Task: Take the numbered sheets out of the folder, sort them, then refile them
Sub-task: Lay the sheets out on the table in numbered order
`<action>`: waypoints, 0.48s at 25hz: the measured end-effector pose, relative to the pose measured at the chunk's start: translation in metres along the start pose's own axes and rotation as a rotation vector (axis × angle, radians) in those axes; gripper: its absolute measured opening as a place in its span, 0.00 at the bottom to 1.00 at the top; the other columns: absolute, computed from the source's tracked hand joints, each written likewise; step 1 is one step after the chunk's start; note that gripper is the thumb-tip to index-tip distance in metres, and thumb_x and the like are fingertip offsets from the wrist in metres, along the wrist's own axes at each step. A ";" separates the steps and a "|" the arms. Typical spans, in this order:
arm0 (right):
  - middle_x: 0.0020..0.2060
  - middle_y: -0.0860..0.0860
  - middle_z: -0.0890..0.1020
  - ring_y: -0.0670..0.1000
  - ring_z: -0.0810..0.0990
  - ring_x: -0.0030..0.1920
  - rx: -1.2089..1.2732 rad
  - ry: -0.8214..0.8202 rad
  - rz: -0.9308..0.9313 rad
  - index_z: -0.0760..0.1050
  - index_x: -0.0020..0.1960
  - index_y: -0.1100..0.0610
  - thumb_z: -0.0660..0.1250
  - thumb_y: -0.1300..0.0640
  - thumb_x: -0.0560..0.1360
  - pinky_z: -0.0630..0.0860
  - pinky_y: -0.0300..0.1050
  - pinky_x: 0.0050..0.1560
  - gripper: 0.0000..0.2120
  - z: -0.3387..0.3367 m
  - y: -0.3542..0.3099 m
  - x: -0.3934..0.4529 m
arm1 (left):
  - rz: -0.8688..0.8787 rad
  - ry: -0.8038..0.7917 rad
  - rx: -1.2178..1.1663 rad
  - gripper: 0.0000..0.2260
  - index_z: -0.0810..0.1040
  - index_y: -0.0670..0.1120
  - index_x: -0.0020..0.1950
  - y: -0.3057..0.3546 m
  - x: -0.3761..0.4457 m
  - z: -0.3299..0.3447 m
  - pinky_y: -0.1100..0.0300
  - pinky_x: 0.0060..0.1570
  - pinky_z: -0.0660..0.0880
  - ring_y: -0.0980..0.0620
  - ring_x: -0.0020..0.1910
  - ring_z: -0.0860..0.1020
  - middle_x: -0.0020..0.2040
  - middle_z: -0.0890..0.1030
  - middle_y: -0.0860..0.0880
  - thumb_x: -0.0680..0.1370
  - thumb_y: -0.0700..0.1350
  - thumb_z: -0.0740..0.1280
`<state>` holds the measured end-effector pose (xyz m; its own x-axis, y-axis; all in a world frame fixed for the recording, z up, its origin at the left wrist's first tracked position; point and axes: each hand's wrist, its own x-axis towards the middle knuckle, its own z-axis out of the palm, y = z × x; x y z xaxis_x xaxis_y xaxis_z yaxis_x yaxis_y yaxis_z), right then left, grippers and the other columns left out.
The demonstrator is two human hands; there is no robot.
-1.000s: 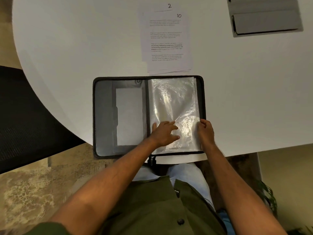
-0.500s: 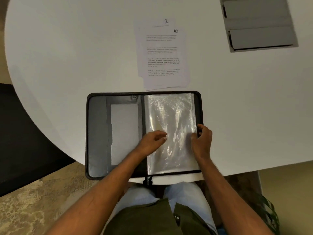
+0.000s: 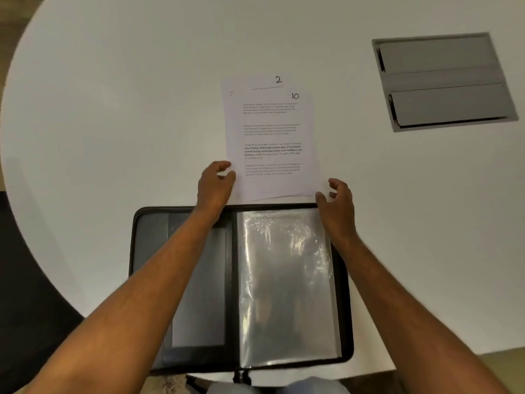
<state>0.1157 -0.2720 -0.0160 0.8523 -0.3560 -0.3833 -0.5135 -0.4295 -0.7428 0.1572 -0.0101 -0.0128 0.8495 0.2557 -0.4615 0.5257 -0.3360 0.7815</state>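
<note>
Numbered white paper sheets (image 3: 271, 137) lie stacked on the round white table (image 3: 113, 109), just beyond the open black zip folder (image 3: 241, 288). Left hand (image 3: 214, 184) touches one corner, right hand (image 3: 336, 199) hovers, both loosely spread. Light, floppy, slippery: pinch both lower corners.

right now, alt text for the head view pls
Two hands reach for a stack of sheets topped by number 10: the left hand touches its edge, the right hand hovers open. An open folder with empty sleeves lies nearer on the white table.
</note>
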 end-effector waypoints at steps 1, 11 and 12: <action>0.71 0.50 0.71 0.50 0.73 0.68 -0.002 -0.013 0.009 0.66 0.75 0.54 0.68 0.54 0.81 0.72 0.47 0.69 0.25 0.004 -0.004 0.017 | -0.016 0.028 -0.009 0.16 0.75 0.48 0.71 0.006 0.016 0.002 0.64 0.55 0.72 0.55 0.57 0.76 0.66 0.77 0.51 0.83 0.46 0.66; 0.71 0.57 0.67 0.59 0.64 0.71 -0.369 -0.074 0.022 0.63 0.77 0.58 0.72 0.44 0.76 0.68 0.56 0.70 0.36 0.054 -0.039 0.108 | -0.303 0.062 0.046 0.26 0.69 0.44 0.71 0.036 0.097 0.046 0.46 0.65 0.74 0.43 0.67 0.72 0.67 0.75 0.45 0.77 0.53 0.71; 0.71 0.57 0.67 0.60 0.64 0.71 -0.414 -0.070 -0.004 0.62 0.77 0.58 0.72 0.44 0.76 0.68 0.56 0.69 0.36 0.057 -0.040 0.106 | -0.332 0.068 0.008 0.28 0.67 0.45 0.73 0.038 0.098 0.050 0.46 0.66 0.73 0.44 0.68 0.71 0.69 0.74 0.46 0.77 0.52 0.72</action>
<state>0.2326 -0.2448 -0.0582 0.8516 -0.3022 -0.4283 -0.4949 -0.7330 -0.4666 0.2625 -0.0433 -0.0495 0.6272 0.4118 -0.6611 0.7737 -0.2318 0.5897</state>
